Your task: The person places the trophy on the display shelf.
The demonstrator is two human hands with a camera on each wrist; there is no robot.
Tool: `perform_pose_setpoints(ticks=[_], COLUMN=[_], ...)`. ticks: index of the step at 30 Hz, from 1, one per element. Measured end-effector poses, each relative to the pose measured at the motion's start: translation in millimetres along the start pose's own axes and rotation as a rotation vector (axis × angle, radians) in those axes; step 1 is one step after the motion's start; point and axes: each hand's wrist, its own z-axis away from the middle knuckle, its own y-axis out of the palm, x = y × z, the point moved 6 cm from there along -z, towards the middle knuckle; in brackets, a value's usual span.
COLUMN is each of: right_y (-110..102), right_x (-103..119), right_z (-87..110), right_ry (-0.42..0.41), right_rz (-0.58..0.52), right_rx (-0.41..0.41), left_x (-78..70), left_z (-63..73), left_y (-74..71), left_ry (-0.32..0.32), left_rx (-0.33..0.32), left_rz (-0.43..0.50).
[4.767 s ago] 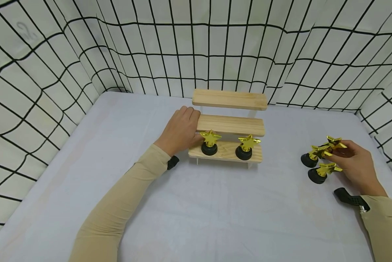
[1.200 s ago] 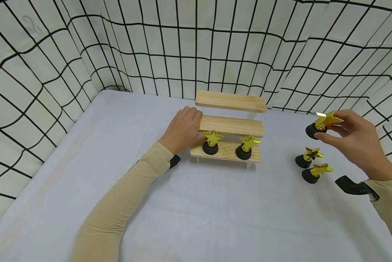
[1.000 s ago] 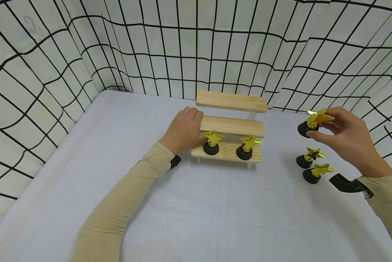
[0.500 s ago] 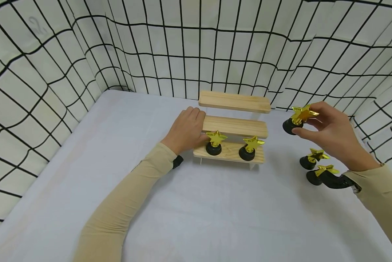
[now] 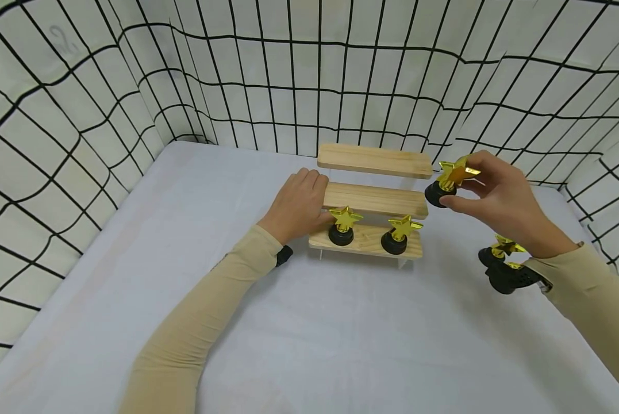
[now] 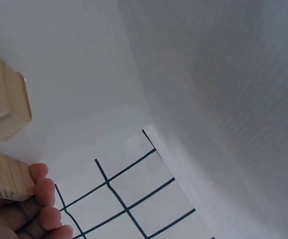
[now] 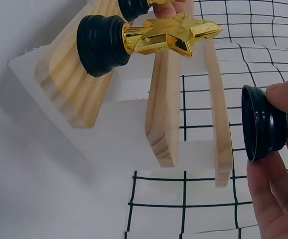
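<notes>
A three-step wooden display stand [image 5: 376, 199] stands in the middle of the head view. My left hand [image 5: 298, 206] grips the left end of its middle board; in the left wrist view the fingers [image 6: 44, 191] curl round the wood. Two gold star trophies with black bases, a left one [image 5: 342, 234] and a right one [image 5: 394, 240], stand on the lowest board. Off to the right, my right hand [image 5: 511, 201] pinches another star trophy [image 5: 446, 187] in the air, close to the stand's right end. Its black base [image 7: 264, 124] faces the stand in the right wrist view.
Two more star trophies are on the white-covered table [image 5: 340, 333] at the right. The farther trophy [image 5: 490, 256] is partly visible; the nearer is mostly hidden behind the right wrist's black camera [image 5: 518, 277]. Black-grid netting [image 5: 268, 75] over white walls surrounds the table.
My right hand has lifted one trophy from the group at the right and carried it left to the stand's right side. My left hand keeps its grip on the middle board.
</notes>
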Motion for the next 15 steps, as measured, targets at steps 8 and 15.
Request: perform_pose_setpoints(ticks=[8, 15], right_y=[14, 23], right_x=[15, 21], right_z=[-14.5, -21.5], right_ry=[-0.037, -0.035], right_rz=[-0.022, -0.018], right_rx=[0.049, 0.059], left_x=[0.5, 0.6], left_z=[1.3, 0.2], left_y=[-2.3, -0.1], left_ry=[-0.003, -0.006], left_rx=[-0.003, 0.028], left_rz=[-0.008, -0.002])
